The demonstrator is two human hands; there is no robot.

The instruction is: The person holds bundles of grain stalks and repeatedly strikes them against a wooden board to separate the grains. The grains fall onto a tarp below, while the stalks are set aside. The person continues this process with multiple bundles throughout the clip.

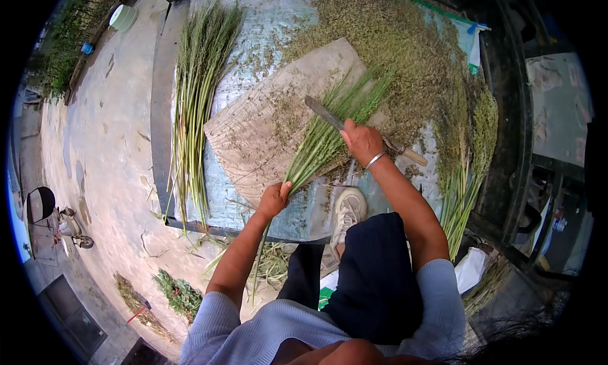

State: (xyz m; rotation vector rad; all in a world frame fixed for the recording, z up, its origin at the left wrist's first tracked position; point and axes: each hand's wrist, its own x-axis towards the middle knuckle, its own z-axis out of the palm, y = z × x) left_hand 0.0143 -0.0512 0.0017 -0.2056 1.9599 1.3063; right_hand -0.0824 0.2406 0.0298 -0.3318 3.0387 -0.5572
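Observation:
My left hand (273,200) is closed around the lower stems of a bundle of green stalks with feathery seed heads (323,140). The bundle slants up and to the right across a tan board or mat (253,130) strewn with bits of seed. In my right hand (363,143) is a long, flat metal blade (324,113), its tip pointing to the far left over the stalks. Past my right wrist a wooden handle (415,156) shows; I cannot tell whether it belongs to the blade.
A large bundle of stalks (201,99) lies at the left of the pale sheet, and more stalks (468,168) lie at the right. Loose seed (392,48) covers the far side. My shoe (348,210) rests on the platform edge. Stem scraps (272,263) litter the ground.

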